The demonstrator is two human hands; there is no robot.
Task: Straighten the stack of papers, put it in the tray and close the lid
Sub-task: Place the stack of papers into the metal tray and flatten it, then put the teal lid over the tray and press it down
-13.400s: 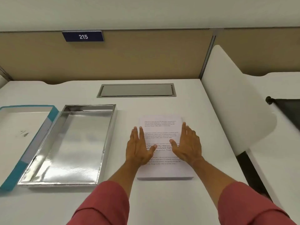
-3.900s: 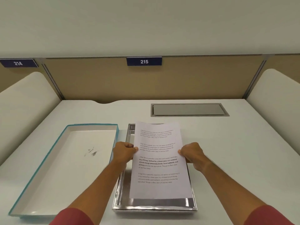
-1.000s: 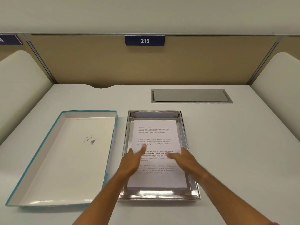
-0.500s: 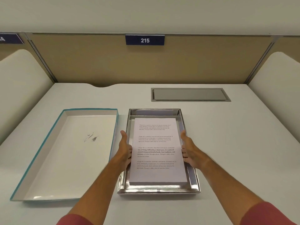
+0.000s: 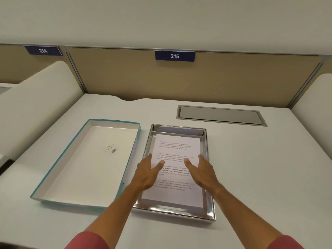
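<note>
A stack of printed white papers (image 5: pixel 177 151) lies flat inside the shiny silver tray (image 5: pixel 209 211) in the middle of the desk. My left hand (image 5: pixel 146 174) hovers over the stack's left side, fingers spread and holding nothing. Over the right side is my right hand (image 5: pixel 203 172), likewise open with the thumb pointing inward. The lid (image 5: pixel 84 164), white inside with a teal rim, lies upside down just left of the tray.
A grey cable hatch (image 5: pixel 220 115) is set into the desk behind the tray. Curved white dividers (image 5: pixel 34 103) rise at both sides, and a tan back panel carries the signs 214 and 215.
Half a second ago my hands pressed against the stack's two long edges. Now both have lifted and drawn slightly inward above the paper.
</note>
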